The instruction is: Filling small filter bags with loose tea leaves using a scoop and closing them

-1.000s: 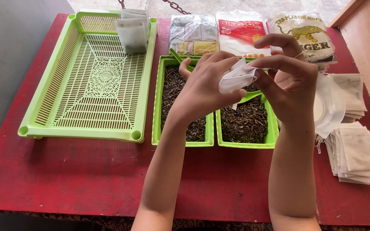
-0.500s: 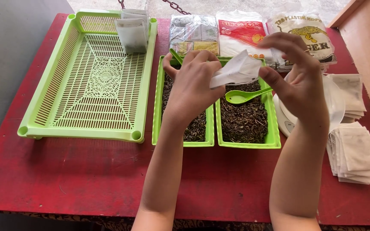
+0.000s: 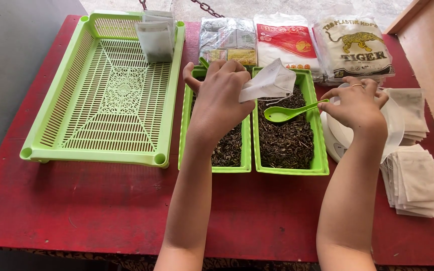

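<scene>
Two small green trays (image 3: 318, 161) of dried leaves sit at centre; our left hand (image 3: 217, 103) pinches one white bag (image 3: 269, 81), our right hand (image 3: 356, 104) closes fingers on one green spoon (image 3: 290, 111).

The red painted wooden table (image 3: 101, 200) looks matt and scuffed, its paint worn in scratches. On it, the large lime-green perforated plastic basket tray (image 3: 104, 95) has a smooth, slightly glossy finish, like the two small lime-green plastic trays (image 3: 317, 160) to the right of it, which hold dark, coarse, dry loose tea leaves (image 3: 287, 140). A glossy lime-green plastic spoon (image 3: 287, 111) rests on those leaves. The left hand (image 3: 217, 108) pinches a white, matt, fibrous paper filter bag (image 3: 269, 81). Right of the small trays lies a stack of similar off-white filter bags (image 3: 415, 180), soft and slightly fuzzy-edged. Behind the small trays, shiny crinkled plastic packets (image 3: 350, 45) catch the light.
</scene>
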